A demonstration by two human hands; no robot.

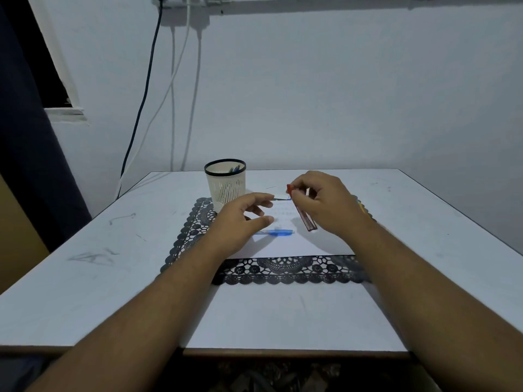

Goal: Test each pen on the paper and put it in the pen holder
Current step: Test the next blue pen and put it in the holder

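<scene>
The right hand (325, 202) is pinching a red pen (304, 215) above the paper (297, 241); the left hand (243, 219), loosely uncurled, is hovering at nine o'clock of it, the pen holder (225, 185) standing at eleven

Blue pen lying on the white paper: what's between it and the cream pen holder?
In the head view, the left hand hovers between the blue pen and the cream slotted pen holder.

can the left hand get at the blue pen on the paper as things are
Probably yes. The left hand hovers just above the blue pen, which lies flat on the paper with nothing over it. The fingers look loosely curled and seem to hold nothing.
</scene>
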